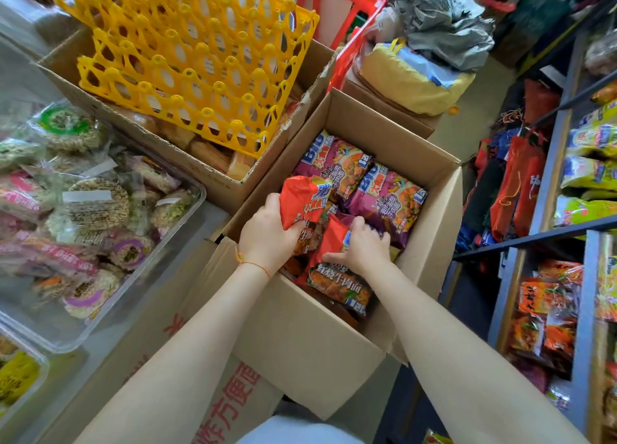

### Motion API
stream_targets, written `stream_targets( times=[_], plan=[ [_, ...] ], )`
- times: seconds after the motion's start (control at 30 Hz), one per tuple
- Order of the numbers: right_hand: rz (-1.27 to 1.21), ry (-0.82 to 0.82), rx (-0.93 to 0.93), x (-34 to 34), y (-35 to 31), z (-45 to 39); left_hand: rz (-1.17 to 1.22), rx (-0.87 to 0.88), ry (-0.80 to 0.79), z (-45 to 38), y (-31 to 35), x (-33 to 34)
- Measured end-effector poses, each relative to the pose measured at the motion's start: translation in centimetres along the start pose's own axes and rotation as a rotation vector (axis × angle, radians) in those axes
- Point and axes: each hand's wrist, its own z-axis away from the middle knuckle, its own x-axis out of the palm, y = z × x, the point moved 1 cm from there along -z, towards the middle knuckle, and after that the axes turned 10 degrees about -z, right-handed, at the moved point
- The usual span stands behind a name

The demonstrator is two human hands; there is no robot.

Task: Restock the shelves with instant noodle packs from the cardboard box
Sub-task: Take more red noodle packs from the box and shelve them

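Both hands were down inside the open brown cardboard box (pixel 334 326), which sat on the floor between a second cardboard box of bread packs and the blue metal shelves (pixel 551 163) on the right. Left hand (pixel 267 236), red string bracelet at the wrist, had its fingers (pixel 295 231) curled tight around the lower edge of a red instant noodle pack (pixel 302 199), which stood tilted and lifted above the others. Right hand (pixel 362 245) lay palm-down on a second red noodle pack with a beef-noodle picture (pixel 337 283), fingers (pixel 359 224) bent over its top edge and thumb stretched along its left side; whether that pack was off the pile, cannot tell. Purple noodle packs marked "BIG" (pixel 384 196) filled the far half of the box, lying flat and touching each other. Stacked yellow plastic egg trays (pixel 187 59) rested at an angle on top of the neighbouring box. A clear plastic bin of round wrapped noodle cakes (pixel 90 216) sat on the left, just beside the box flap. The shelves already carried yellow-green packs (pixel 591 173) on the upper level and orange-red packs (pixel 547 313) on the lower level, well apart from the hands.
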Motion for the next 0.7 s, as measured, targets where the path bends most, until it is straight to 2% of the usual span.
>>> stream_targets(
  times=[0.17,0.33,0.47,0.53,0.6,0.7],
  plan=[
    [-0.106,-0.063,0.098,0.0,0.4,0.1,-0.02,0.008,-0.006,-0.2,-0.2,0.3],
    [-0.251,-0.061,0.041,0.3,0.4,1.6,-0.004,0.021,0.007,-0.4,-0.4,0.6],
    [-0.332,-0.018,-0.029,-1.9,0.0,3.4,0.038,0.043,0.016,-0.3,-0.5,0.4],
    [-0.397,-0.02,-0.062,-4.6,0.0,4.9,0.153,0.004,0.0,-0.5,-0.6,-0.2],
    [-0.497,-0.08,-0.087,-8.2,0.2,6.8,0.392,-0.089,-0.058,-0.8,-0.4,-1.2],
    [-0.64,-0.129,-0.172,-13.7,1.0,9.9,0.743,-0.132,-0.238,-0.3,1.8,-3.4]
  ],
)
